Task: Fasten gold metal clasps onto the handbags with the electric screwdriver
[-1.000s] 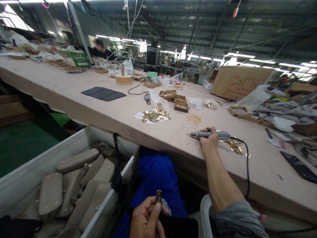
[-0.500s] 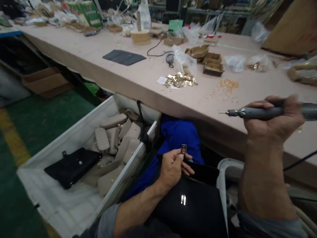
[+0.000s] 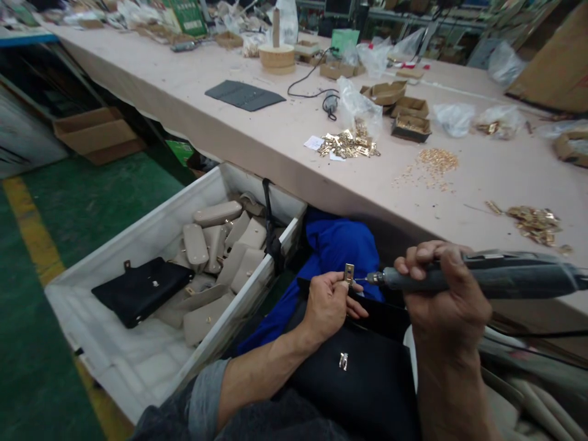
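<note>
Moved in since the earlier frame: the power screwdriver (image 3: 500, 275), its tip (image 3: 362, 279) now right beside the gold plate (image 3: 349, 273).
Left hand (image 3: 327, 306) pinches the plate; right hand (image 3: 443, 288) grasps the screwdriver at the plate's three o'clock. From the plate, a black bag (image 3: 367, 383) lies at six o'clock, a white bin (image 3: 156, 229) at nine.

On my table (image 3: 257, 138): dark mat (image 3: 245, 95) lying flat, black cord (image 3: 305, 97) just right of it, round tan block (image 3: 276, 59) behind. Farther back, a mint box (image 3: 345, 41); toward my left, a green carton (image 3: 185, 16), top out of view. Big brown carton (image 3: 554, 67) at my far right, clear bag (image 3: 505, 63) beside it. Down to my left, green floor (image 3: 68, 205), yellow line (image 3: 32, 229) across it, open cardboard box (image 3: 98, 136) nearby.
</note>
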Action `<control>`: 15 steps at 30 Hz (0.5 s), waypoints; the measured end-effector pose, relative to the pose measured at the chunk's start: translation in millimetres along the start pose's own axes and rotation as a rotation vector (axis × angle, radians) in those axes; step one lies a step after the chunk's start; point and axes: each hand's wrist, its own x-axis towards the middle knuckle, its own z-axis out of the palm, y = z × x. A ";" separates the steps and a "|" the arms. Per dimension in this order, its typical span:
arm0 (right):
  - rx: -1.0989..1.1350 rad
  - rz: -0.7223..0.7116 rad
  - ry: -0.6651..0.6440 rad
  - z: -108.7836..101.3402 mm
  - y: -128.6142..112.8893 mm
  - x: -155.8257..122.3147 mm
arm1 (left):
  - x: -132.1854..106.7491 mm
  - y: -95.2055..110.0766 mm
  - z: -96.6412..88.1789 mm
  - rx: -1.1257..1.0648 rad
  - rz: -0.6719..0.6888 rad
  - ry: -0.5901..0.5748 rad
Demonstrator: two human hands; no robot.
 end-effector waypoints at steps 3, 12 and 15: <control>-0.042 -0.025 -0.036 5.7 1.8 -5.1 | -0.2 -0.1 0.3 -0.003 -0.006 -0.001; -0.063 -0.054 -0.070 12.3 8.6 -11.0 | -0.1 0.1 0.5 0.001 -0.009 0.009; -0.060 -0.061 -0.094 13.5 10.0 -11.6 | 0.4 -0.1 0.6 0.000 -0.004 0.013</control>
